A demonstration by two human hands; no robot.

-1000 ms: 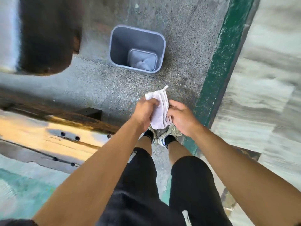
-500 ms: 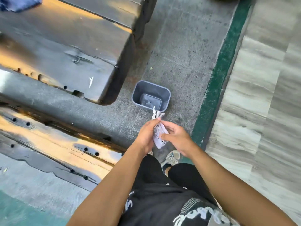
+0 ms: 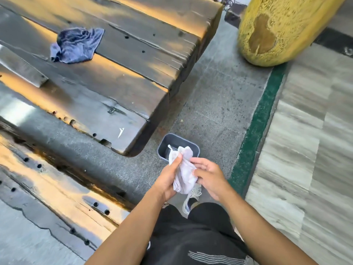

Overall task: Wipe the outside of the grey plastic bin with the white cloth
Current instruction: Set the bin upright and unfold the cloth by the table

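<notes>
A small grey plastic bin [image 3: 172,141] stands upright on the grey stone floor, its mouth facing up, just beyond my hands. The white cloth [image 3: 185,173] is bunched between my hands and hides the bin's near rim. My left hand [image 3: 169,177] grips the cloth from the left, thumb pressed on its upper part. My right hand [image 3: 209,176] holds the cloth's right side with its thumb and curled lower fingers, the upper fingers stretched out. Neither hand touches the bin.
A dark wooden table [image 3: 114,73] stands left of the bin with a crumpled blue cloth [image 3: 76,44] on it. A wooden bench [image 3: 57,188] runs at lower left. A yellow pillar [image 3: 277,29] rises at top right. A green floor strip [image 3: 257,127] borders pale tiles on the right.
The view has lifted and drawn back, so the bin looks smaller and farther. My hands kept working the cloth, which is now more bunched, and my right fingers have spread.
</notes>
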